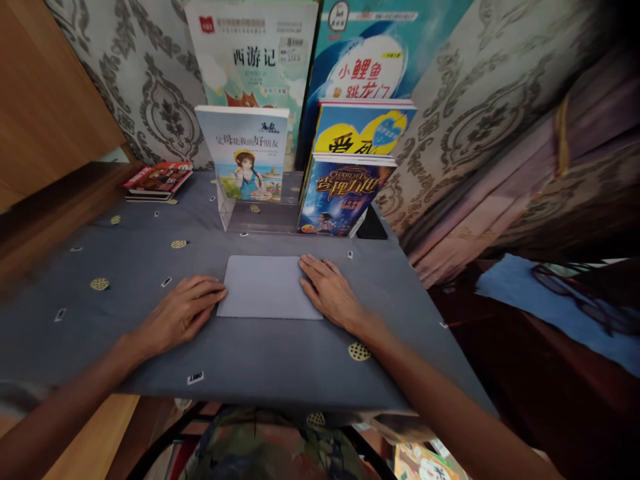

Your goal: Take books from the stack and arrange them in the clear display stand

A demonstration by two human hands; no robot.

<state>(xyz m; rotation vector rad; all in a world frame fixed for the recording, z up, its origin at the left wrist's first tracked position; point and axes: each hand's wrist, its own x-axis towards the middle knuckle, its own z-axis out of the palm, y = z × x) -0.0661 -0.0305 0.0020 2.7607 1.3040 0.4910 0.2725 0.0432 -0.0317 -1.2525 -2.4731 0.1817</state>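
A light grey-lilac sheet of paper [270, 288], wider than it is deep and apparently folded, lies flat on the cloth-covered table. At its left edge rests my left hand [186, 310], the fingers stretched toward the paper and their tips touching its side. My right hand [331, 291] lies flat across the right edge, with fingertips near the upper right corner and the thumb lower down. Neither hand grips the sheet.
Behind the paper, a clear acrylic stand [260, 219] holds upright books, including a pale blue book [250, 157] and a dark blue book [340, 200]. Red-covered books [159, 179] lie at the back left. Glasses [575, 287] rest on a blue cloth [520, 280] at right.
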